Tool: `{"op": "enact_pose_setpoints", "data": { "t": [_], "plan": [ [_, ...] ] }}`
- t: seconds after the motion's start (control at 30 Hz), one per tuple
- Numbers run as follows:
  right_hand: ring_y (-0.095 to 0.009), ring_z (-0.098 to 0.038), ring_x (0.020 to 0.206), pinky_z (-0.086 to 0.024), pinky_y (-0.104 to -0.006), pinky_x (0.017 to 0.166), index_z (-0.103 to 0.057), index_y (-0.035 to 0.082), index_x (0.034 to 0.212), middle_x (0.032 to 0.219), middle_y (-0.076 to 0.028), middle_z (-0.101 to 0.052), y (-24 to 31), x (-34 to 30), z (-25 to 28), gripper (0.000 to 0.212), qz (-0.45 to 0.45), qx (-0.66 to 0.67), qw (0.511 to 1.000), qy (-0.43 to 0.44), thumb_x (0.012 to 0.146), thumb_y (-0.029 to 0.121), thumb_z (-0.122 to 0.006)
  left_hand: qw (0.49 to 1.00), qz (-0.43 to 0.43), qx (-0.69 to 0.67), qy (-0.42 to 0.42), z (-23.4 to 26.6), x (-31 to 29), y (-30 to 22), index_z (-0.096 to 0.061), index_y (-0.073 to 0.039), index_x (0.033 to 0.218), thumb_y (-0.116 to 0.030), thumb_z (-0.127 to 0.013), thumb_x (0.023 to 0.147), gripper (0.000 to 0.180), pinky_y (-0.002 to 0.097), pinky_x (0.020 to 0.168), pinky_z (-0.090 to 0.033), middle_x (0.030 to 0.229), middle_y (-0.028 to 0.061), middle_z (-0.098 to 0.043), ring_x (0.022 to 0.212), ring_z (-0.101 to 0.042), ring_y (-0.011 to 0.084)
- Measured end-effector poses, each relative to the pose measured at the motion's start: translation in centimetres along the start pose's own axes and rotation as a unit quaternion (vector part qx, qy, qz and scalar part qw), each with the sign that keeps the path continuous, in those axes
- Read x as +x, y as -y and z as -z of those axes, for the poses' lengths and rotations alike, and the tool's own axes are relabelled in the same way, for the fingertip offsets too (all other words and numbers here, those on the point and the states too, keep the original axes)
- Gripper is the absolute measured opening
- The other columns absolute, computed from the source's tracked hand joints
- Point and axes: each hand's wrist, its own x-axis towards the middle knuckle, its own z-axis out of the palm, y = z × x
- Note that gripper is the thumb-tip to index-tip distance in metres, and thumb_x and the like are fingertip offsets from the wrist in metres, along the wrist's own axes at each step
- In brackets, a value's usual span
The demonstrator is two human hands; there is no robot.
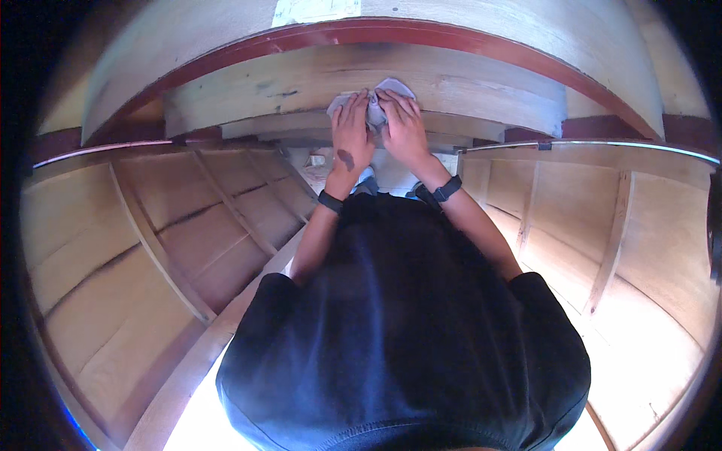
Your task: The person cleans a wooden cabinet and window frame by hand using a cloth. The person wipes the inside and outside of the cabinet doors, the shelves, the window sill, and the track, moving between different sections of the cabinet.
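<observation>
Both my hands meet at a crumpled pale cloth (397,86), near the far middle of the view. My left hand (352,137) has its fingers bent onto the cloth's left side. On the right side, my right hand (406,134) grips it the same way, close beside the left. Some of the cloth sticks out past the fingertips, and a fold hangs between the hands. Behind it is a light wooden board (263,92) with dark marks; whether the cloth touches the board I cannot tell. My thumbs are partly hidden.
A dark red bar (361,30) curves across above the hands, with a pale panel (496,22) beyond it. Framed wooden panels stand at the left (173,218) and right (571,203). A small whitish object (316,159) lies low beyond my left wrist.
</observation>
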Motion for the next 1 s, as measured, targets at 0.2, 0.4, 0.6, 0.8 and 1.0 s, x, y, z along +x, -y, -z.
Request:
{"op": "enact_pose_setpoints", "data": {
  "t": [0.2, 0.4, 0.6, 0.8, 1.0],
  "plan": [
    [-0.034, -0.056, 0.131, -0.041, -0.0486, 0.112, -0.060, 0.002, 0.125, 0.137, -0.015, -0.063, -2.4, -1.8, 4.4, 0.054, -0.030, -0.021, 0.999, -0.023, 0.072, -0.008, -0.058, 0.997, -0.059, -0.026, 0.047, -2.0, 1.9, -3.4, -0.046, 0.000, 0.145, 0.005, -0.055, 0.076, 0.070, 0.0542, 0.119, -0.027, 0.153, 0.0178, -0.050, 0.146, -0.042, 0.0348],
    [-0.035, -0.058, 0.128, -0.043, -0.0489, 0.109, -0.065, 0.004, 0.126, 0.132, -0.015, -0.065, -7.0, -5.5, 10.7, 0.056, -0.125, -0.110, 0.981, -0.102, 0.072, -0.010, -0.058, 0.976, -0.174, -0.069, 0.116, -7.5, 4.2, -9.0, -0.047, 0.000, 0.145, 0.000, -0.057, 0.079, 0.066, 0.0515, 0.119, -0.029, 0.153, 0.0186, -0.049, 0.145, -0.043, 0.0338],
    [-0.039, -0.060, 0.120, -0.043, -0.0513, 0.107, -0.065, 0.003, 0.122, 0.124, -0.017, -0.067, -8.7, -6.7, 11.4, 0.052, -0.176, -0.113, 0.962, -0.173, 0.072, -0.009, -0.057, 0.965, -0.213, -0.105, 0.113, -9.6, 4.9, -11.7, -0.048, 0.000, 0.144, 0.001, -0.062, 0.078, 0.068, 0.0496, 0.117, -0.032, 0.152, 0.0175, -0.051, 0.144, -0.045, 0.0337],
    [-0.039, -0.060, 0.118, -0.045, -0.0515, 0.102, -0.065, 0.003, 0.110, 0.124, -0.018, -0.066, -6.2, -4.3, 8.2, 0.040, -0.113, -0.093, 0.983, -0.111, 0.072, -0.007, -0.059, 0.974, -0.146, -0.134, 0.106, -5.6, 4.3, -7.7, -0.050, -0.003, 0.142, 0.005, -0.058, 0.075, 0.068, 0.0490, 0.115, -0.035, 0.146, 0.0173, -0.056, 0.139, -0.050, 0.0345],
    [-0.035, -0.060, 0.121, -0.043, -0.0497, 0.106, -0.063, 0.004, 0.114, 0.125, -0.016, -0.068, -1.2, -0.4, 2.0, 0.044, -0.035, -0.008, 0.998, -0.052, 0.072, -0.005, -0.061, 0.996, -0.055, -0.066, 0.016, -0.6, 1.7, -1.5, -0.054, -0.002, 0.136, 0.009, -0.054, 0.073, 0.064, 0.0510, 0.113, -0.036, 0.139, 0.0182, -0.060, 0.134, -0.052, 0.0368]
  ]
}}
